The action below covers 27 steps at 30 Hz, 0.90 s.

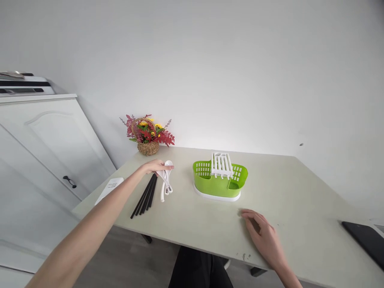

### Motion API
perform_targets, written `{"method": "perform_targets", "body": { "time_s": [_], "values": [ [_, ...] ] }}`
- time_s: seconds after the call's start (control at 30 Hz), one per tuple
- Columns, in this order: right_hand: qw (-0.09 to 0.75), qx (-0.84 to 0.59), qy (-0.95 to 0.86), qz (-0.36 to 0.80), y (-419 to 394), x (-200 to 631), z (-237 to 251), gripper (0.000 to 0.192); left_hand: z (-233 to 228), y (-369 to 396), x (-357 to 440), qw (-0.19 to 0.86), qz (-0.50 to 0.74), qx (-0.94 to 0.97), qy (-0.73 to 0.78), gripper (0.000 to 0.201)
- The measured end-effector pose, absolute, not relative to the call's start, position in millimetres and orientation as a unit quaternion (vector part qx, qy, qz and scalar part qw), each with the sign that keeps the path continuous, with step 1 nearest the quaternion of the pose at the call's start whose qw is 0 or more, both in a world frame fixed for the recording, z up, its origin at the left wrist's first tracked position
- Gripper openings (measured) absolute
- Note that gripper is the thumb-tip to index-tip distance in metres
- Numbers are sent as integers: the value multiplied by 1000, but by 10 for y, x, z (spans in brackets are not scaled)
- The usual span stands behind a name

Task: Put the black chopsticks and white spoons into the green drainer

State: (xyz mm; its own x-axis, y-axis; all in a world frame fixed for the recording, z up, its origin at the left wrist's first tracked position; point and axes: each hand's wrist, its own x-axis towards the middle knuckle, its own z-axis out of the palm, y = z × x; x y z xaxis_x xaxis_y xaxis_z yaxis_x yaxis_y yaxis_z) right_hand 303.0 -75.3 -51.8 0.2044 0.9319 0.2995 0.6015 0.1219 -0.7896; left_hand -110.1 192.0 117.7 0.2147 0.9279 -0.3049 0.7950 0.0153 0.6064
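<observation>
My left hand [156,166] reaches across to a small group of white spoons [168,188], its fingers closed around one of them. One spoon's bowl shows just past the fingers, and the handles point toward me, with small dark marks near their ends. Beside them, to the left, several black chopsticks [145,198] lie fanned out on the table. My right hand [262,234] rests on the tabletop at the right, loosely curved, a gap between thumb and fingers, holding nothing. Nearest to it stands a green basket [213,186] on a white base, with a white slotted rack [222,164] on top.
A wicker basket of artificial flowers [148,148] stands at the back left of the table [285,188]. A white object with printed text [111,186] lies at the left edge, partly behind my forearm. A black flat device [364,240] lies far right. A white cabinet [54,148] borders the left.
</observation>
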Motion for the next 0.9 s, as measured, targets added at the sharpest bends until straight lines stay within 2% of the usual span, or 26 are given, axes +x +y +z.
{"method": "perform_targets", "body": {
  "time_s": [0.1, 0.33, 0.73, 0.9],
  "values": [
    [441, -639, -603, 182, -756, 3027, -507, 26, 1100, 1886, -1094, 339, 22, 714, 612, 68],
    [436, -641, -607, 175, -763, 3038, -512, 25, 934, 1855, -1030, 314, -33, 727, 610, 68],
    [441, -632, -608, 191, -752, 3046, -541, 25, 714, 1876, -952, 233, -61, 765, 597, 62],
    [443, -632, -604, 201, -753, 3051, -556, 24, 617, 1861, -989, 208, -34, 783, 585, 59]
  ]
}}
